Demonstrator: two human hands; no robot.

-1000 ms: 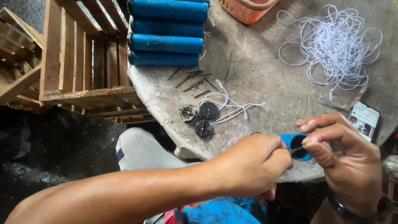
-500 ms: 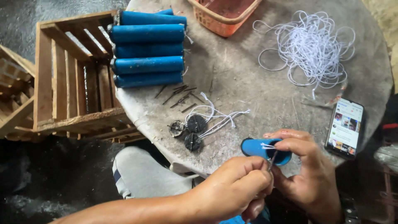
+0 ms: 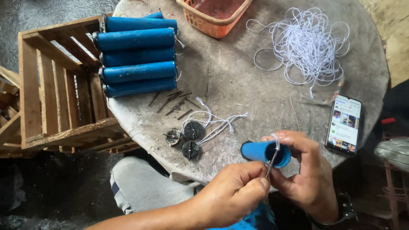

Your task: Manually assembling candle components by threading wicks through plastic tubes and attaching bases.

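Gripping a blue tube point(image 3: 265, 152), right hand point(image 3: 309, 179) faces left hand point(image 3: 232, 194) pinching seemingly a thin pin, discs point(image 3: 189, 136) nearby.

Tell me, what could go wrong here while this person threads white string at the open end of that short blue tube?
The thin metal pin pinched in the left hand sits close to the right hand's fingers, so a slip might prick them. The short blue tube is held over the round table's edge and could drop to the floor. The phone lies near the rim, where an elbow might knock it off.
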